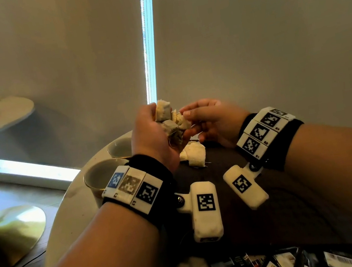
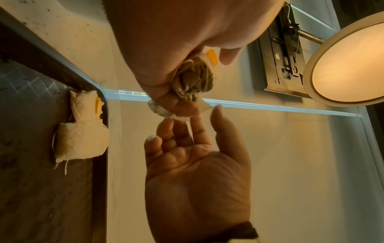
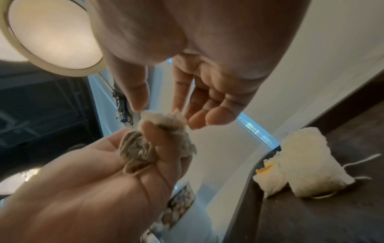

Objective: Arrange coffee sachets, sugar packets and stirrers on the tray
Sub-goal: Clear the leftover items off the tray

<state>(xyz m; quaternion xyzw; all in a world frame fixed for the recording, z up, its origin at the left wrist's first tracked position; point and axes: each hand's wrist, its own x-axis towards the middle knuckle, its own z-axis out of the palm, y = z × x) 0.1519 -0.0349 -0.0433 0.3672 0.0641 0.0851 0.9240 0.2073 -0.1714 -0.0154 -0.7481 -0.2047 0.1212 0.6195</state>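
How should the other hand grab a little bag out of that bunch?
Probably pinch the pale corner poking out of the bunch of bags above the left hand. The right hand should come from above with thumb and forefinger, since the left fingers wrap the bunch's middle.

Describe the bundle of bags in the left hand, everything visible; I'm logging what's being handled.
The bundle of bags is a clump of several small, soft, cream-to-tan paper-like pouches, creased and squashed together, with a yellow tag showing among them. The left hand grips it, fingers and thumb curled round it, held up above the dark tray. The right hand reaches its fingertips to the bundle's upper edge. How many bags it holds cannot be told.
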